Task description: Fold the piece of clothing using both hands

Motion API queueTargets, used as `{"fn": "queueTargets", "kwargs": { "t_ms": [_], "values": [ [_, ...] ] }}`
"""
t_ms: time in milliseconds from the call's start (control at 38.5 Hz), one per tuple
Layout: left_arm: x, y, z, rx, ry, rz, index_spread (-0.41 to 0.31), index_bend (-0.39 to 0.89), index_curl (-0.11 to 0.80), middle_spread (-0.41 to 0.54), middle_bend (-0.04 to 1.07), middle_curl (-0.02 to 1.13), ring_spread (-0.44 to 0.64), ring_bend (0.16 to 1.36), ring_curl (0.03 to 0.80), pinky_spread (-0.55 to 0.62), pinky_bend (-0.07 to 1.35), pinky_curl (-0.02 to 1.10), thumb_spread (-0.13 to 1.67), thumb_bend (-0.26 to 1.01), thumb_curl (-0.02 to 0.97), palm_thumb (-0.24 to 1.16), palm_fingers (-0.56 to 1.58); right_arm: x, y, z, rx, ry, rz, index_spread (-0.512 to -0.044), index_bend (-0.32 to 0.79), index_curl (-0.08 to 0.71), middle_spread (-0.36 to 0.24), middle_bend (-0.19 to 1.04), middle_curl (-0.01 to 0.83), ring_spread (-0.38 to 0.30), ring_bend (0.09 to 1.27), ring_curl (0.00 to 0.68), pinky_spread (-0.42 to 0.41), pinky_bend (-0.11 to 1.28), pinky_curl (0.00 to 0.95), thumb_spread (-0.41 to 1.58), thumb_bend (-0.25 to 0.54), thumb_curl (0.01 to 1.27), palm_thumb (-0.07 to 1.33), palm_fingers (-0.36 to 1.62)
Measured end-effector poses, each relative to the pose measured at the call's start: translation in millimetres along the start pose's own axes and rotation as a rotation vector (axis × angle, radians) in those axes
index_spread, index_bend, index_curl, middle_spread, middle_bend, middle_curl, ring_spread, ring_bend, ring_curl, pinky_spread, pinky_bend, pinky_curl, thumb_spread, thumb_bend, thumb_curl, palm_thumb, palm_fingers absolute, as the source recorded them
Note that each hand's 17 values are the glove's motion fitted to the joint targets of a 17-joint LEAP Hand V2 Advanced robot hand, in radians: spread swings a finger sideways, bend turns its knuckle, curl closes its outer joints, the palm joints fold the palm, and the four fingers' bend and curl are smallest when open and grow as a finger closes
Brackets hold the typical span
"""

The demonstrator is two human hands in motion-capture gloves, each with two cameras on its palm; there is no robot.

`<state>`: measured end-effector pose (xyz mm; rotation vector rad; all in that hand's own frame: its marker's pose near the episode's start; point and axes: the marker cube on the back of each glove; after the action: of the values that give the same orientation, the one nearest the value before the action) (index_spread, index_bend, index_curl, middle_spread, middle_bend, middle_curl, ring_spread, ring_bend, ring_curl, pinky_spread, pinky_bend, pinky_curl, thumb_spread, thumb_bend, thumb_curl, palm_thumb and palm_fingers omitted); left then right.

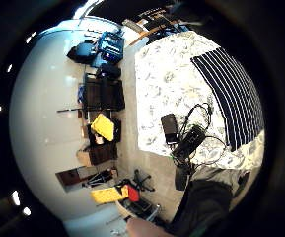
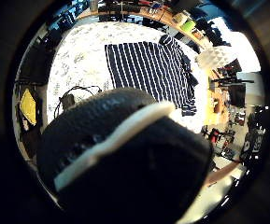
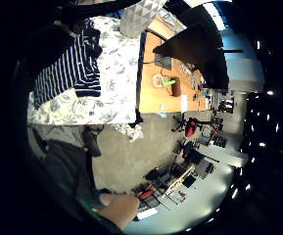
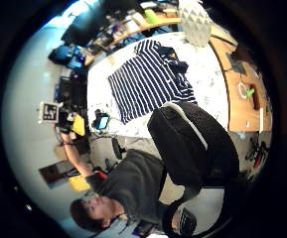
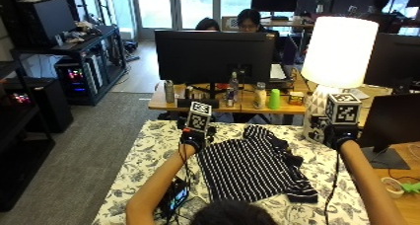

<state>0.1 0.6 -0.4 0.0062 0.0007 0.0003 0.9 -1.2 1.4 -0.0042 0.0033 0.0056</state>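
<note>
Right now the striped shirt (image 5: 253,168) lies flat on the bench (image 5: 148,158), on the flowery cloth, just in front of the person. It is dark with thin white stripes. One end is close to the person's head and the other end, a bit bunched up, points away toward the white lamp (image 5: 338,55). So its long way runs from near to far — straight out from the person.

Both arms are stretched out and lifted. The left hand (image 5: 192,138) is up over the far left corner of the shirt, very near its edge. The right hand (image 5: 340,132) is off to the right side, near the lamp and well apart from the shirt. So the left hand looks like the closer one.

No cloth shows in either hand. I cannot tell if the fingers are straight or curled — the gloves hide them.

The shirt is not folded yet. I think the hands need to come down to the far end, one at each corner. The right hand has more way to go.

A small black device with cables (image 5: 176,195) sits by the left arm.
</note>
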Motion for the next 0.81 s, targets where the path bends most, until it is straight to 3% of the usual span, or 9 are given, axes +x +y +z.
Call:
{"fn": "queueTargets", "kwargs": {
  "t_ms": [26,182,442,519,623,701,805],
  "values": [
    [0,0,0,0.002,0.000,0.000,0.009,0.09,0.020,0.121,0.11,0.01,0.16,0.46,0.083,0.18,0.40,0.08,0.35,-0.07,-0.004,-0.10,0.26,0,0,1,-0.002,0.001,0.002,-0.147,0.07,0.017,-0.010,0.25,0.070,0.013,0.40,0.081,0.088,0.46,0.102,0.43,0.181,0.04,0.28,0.56],
    [1,1,0,-0.010,0.004,0.019,0.015,0.12,0.063,0.197,0.14,0.06,0.27,0.57,0.171,0.30,0.48,0.17,0.63,-0.06,0.013,-0.08,0.18,3,-5,8,-0.026,0.009,0.016,-0.231,0.09,0.084,-0.016,0.27,0.153,0.022,0.47,0.191,0.136,0.52,0.212,0.81,0.202,0.06,0.33,0.49],
    [17,0,8,-0.040,0.023,0.066,0.006,0.14,0.123,0.226,0.16,0.11,0.29,0.66,0.223,0.35,0.57,0.25,0.94,0.00,0.077,0.04,0.16,2,-19,30,-0.040,-0.001,-0.003,-0.278,0.11,0.122,-0.020,0.28,0.234,0.027,0.49,0.247,0.161,0.55,0.271,1.10,0.177,0.10,0.35,0.45],
    [34,0,23,-0.115,0.042,0.127,0.008,0.13,0.136,0.230,0.16,0.12,0.30,0.66,0.229,0.35,0.62,0.27,0.99,0.00,0.093,0.06,0.16,2,-20,37,-0.041,0.002,-0.006,-0.279,0.11,0.133,-0.020,0.27,0.251,0.028,0.49,0.257,0.162,0.55,0.280,1.15,0.166,0.11,0.35,0.45],
    [64,4,51,-0.235,0.066,0.248,0.020,0.10,0.137,0.240,0.15,0.13,0.30,0.67,0.238,0.35,0.71,0.30,1.04,0.00,0.117,0.09,0.16,-10,6,27,-0.010,0.006,-0.045,-0.282,0.12,0.147,-0.020,0.26,0.270,0.021,0.49,0.270,0.164,0.56,0.290,1.19,0.151,0.12,0.36,0.45],
    [84,8,73,-0.298,0.059,0.324,0.041,0.08,0.136,0.258,0.14,0.13,0.31,0.69,0.250,0.35,0.77,0.33,1.07,0.01,0.135,0.13,0.12,0,-7,42,-0.040,0.005,-0.027,-0.283,0.11,0.155,-0.021,0.26,0.284,0.019,0.49,0.278,0.164,0.55,0.295,1.22,0.139,0.12,0.36,0.45],
    [108,15,112,-0.462,0.041,0.340,0.073,0.02,0.107,0.306,0.13,0.14,0.34,0.74,0.265,0.35,0.88,0.36,1.06,0.00,0.158,0.16,0.02,6,-6,47,-0.043,0.008,-0.031,-0.284,0.11,0.164,-0.021,0.26,0.299,0.018,0.49,0.288,0.165,0.55,0.303,1.24,0.124,0.13,0.37,0.44]
  ]
}}
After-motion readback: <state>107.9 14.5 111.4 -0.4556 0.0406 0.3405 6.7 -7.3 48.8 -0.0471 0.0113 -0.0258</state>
